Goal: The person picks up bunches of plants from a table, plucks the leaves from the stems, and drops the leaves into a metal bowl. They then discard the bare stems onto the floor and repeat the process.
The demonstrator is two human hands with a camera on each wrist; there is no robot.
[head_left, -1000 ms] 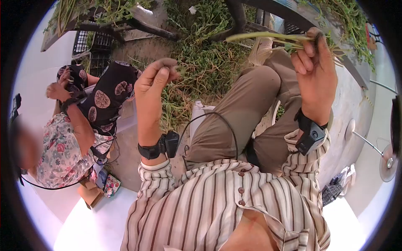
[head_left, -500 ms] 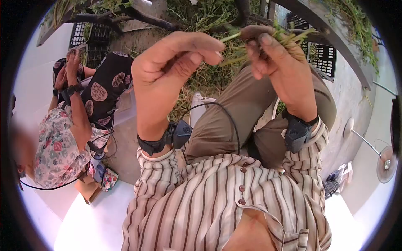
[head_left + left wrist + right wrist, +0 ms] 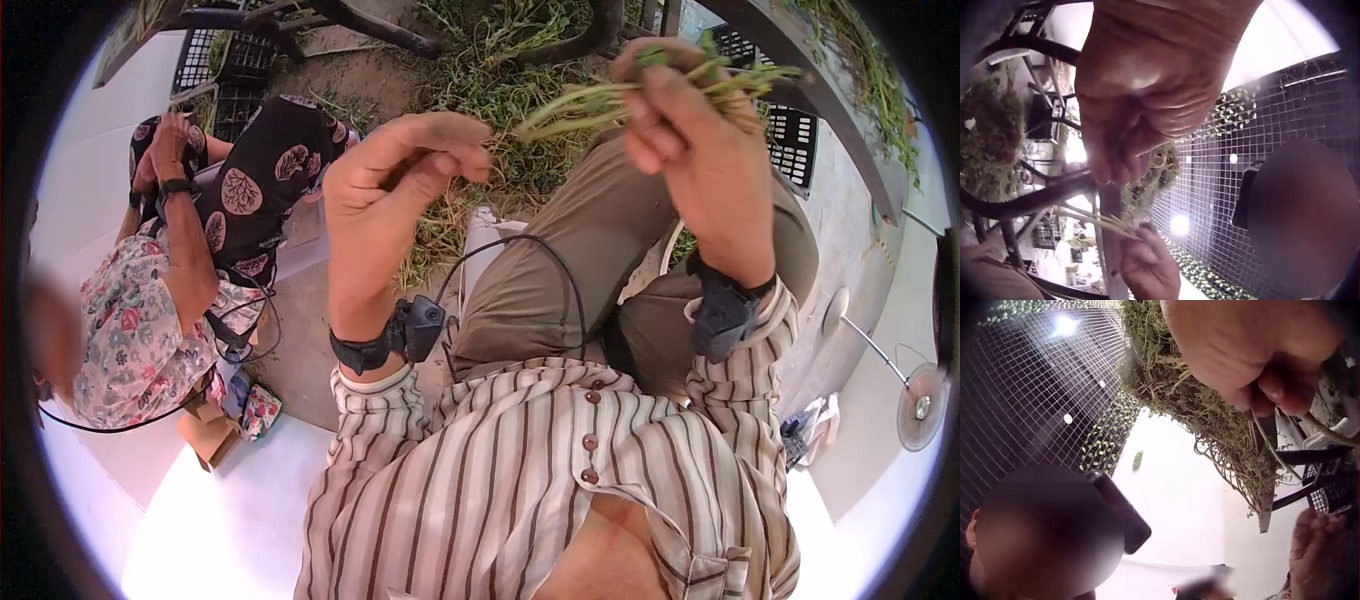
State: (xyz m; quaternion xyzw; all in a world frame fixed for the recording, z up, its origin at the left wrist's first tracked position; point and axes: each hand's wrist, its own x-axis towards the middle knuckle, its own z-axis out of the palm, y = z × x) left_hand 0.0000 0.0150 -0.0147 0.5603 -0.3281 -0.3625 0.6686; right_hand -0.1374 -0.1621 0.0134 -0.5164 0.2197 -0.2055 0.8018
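My right hand [image 3: 690,130] grips a small bunch of green stems [image 3: 580,108] between thumb and fingers. The long pale ends point left toward my other hand, and short leafy ends stick out on the right. In the right wrist view a couple of thin stems [image 3: 1329,432] come out under the fingers of that hand. Facing the bunch from the left, my left hand [image 3: 400,180] is raised with fingers loosely bent and nothing visible in them. The left wrist view shows the stems [image 3: 1100,220] beyond and below the left fingertips.
Loose greens [image 3: 500,60] lie heaped on the floor ahead, behind a dark curved metal leg [image 3: 380,30]. More greens [image 3: 870,90] hang over a table edge [image 3: 850,150] on the right. Another person [image 3: 150,290] sits at the left, near black crates [image 3: 245,75].
My left hand rose to the bunch, then drew back left, away from the stems. My right hand first moved inward and lower with the bunch, then slightly back right.
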